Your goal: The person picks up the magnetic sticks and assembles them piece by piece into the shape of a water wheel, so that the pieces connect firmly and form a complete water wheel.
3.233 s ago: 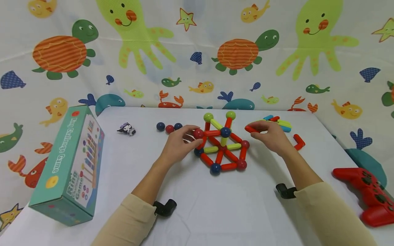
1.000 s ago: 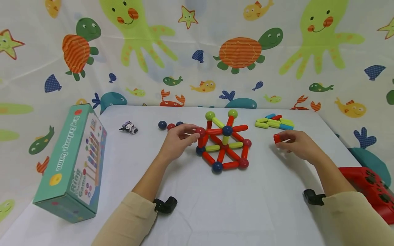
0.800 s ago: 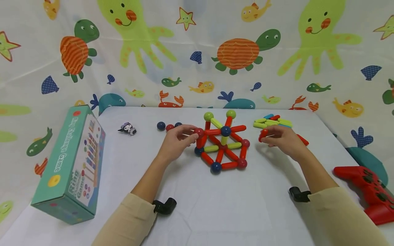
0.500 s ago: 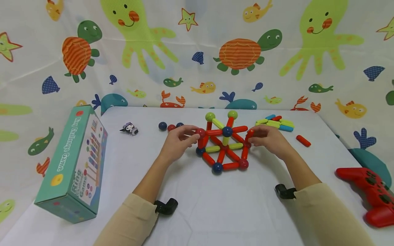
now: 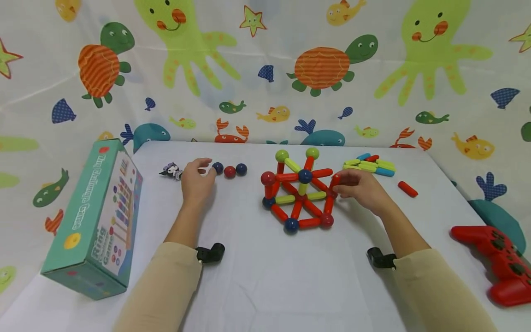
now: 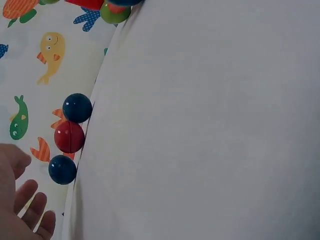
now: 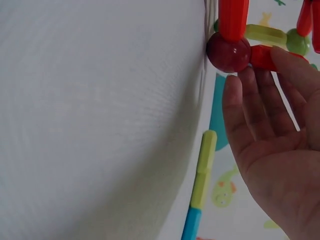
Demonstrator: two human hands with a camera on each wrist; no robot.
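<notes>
A magnetic stick-and-ball structure (image 5: 300, 198) of red and yellow-green rods with red, blue and green balls stands mid-table. My right hand (image 5: 360, 188) pinches a red magnetic rod (image 5: 335, 180), upright on the red ball (image 7: 229, 52) at the structure's right side. In the right wrist view, the thumb lies on that rod and the fingertips are close by the ball. My left hand (image 5: 197, 182) is over the table with thumb and fingers parted, holding nothing. Beside it are a blue ball (image 6: 62, 169), a red ball (image 6: 69, 137) and another blue ball (image 6: 77, 108).
A small figurine (image 5: 171, 170) sits behind the left hand, and a green game box (image 5: 93, 221) stands at the left. Several loose rods (image 5: 369, 165) lie back right, with a single red rod (image 5: 408, 189) nearer. A red game controller (image 5: 495, 265) rests at the right edge.
My left hand has let go of the structure's upper-left red ball and moved left. My right hand placed one red rod at the top blue ball, then brought another to the right red ball.
</notes>
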